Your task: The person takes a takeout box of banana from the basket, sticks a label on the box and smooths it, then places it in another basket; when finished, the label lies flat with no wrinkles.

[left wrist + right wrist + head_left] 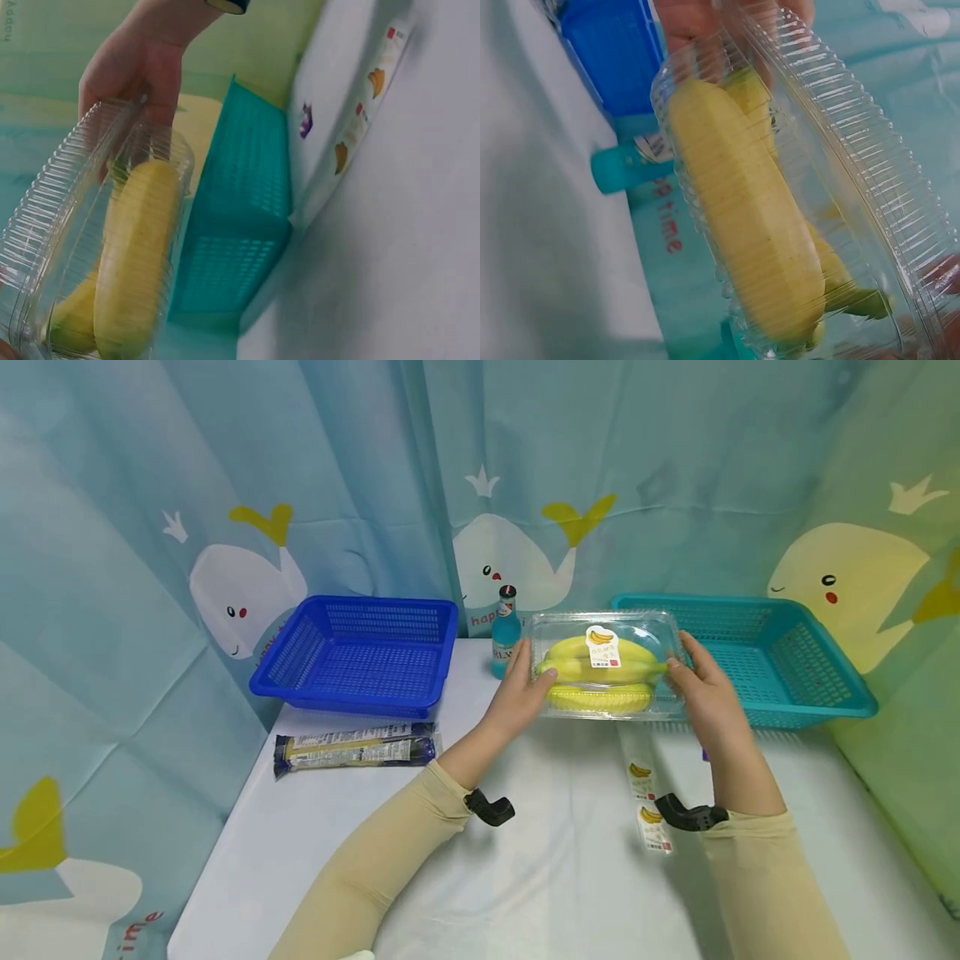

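Note:
Between both hands a clear plastic clamshell box (667, 706) is held up above the table, its lid closed over yellow bananas (600, 697). A white label with a banana picture (603, 647) sits on the lid. My left hand (519, 693) grips the box's left end, thumb on the front. At the other end, my right hand (705, 689) grips it, thumb on the lid side. Seen from the left wrist, the bananas (139, 255) show through the ribbed wall; the right wrist view shows them (742, 202) from the other side.
A blue basket (352, 700) stands at the back left, a teal basket (810, 714) at the back right. A blue bottle (507, 631) stands behind the box. Long packaged items (356, 750) lie at left. A strip of banana labels (654, 828) lies near my right wrist.

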{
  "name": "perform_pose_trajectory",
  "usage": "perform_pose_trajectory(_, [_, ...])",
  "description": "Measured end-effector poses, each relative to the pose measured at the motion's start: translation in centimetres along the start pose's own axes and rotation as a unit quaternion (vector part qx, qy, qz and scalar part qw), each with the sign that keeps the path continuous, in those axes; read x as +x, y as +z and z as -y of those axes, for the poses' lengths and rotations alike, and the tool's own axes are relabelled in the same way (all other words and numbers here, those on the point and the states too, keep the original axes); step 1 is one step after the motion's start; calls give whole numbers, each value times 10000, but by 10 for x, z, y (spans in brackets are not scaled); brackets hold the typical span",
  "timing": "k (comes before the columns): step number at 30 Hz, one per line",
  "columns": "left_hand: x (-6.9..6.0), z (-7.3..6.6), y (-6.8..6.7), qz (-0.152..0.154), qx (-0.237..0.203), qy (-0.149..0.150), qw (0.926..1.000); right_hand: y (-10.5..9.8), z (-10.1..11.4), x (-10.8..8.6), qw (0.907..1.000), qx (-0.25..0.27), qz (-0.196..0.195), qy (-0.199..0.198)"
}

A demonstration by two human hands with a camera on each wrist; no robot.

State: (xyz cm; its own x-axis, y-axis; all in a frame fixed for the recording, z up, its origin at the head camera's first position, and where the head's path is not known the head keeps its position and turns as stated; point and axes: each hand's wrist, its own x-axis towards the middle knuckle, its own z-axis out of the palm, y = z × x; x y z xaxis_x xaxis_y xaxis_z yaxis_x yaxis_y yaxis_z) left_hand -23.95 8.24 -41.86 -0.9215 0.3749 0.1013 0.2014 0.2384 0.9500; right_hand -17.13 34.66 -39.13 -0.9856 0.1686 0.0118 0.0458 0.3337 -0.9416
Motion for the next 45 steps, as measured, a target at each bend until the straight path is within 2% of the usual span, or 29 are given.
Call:
perform_pose_trajectory(6, [18, -5, 13, 194, 156, -101, 9996, -16, -6, 10, 9995, 136, -180, 234])
perform_pose_trajectory(9, [27, -8, 18, 267, 372, -85, 9989, -26, -8, 14, 9989, 245, -198, 357])
perform_pose_trajectory(15, [45, -12, 28, 478, 715, -26, 9963, -48, -8, 24, 9947, 832, -183, 574])
perform_pose_trajectory(23, [60, -13, 40, 495, 880, -200, 9947, -66, -9, 38, 9878, 1342, -155, 779])
perform_pose_trajectory(27, [67, -16, 50, 607, 905, -222, 9938, -80, -16, 47, 9857, 1443, -231, 837])
perform_pose_trajectory(33, [71, -26, 65, 972, 970, -221, 9903, -107, -26, 59, 9824, 1458, -418, 1090])
perform_pose_trajectory(39, [71, -32, 80, 1375, 1214, -200, 9828, -134, -35, 65, 9726, 2157, -315, 810])
perform_pose_trajectory(45, [69, -31, 95, 1650, 1545, -193, 9739, -150, -52, 71, 9660, 2502, -157, 628])
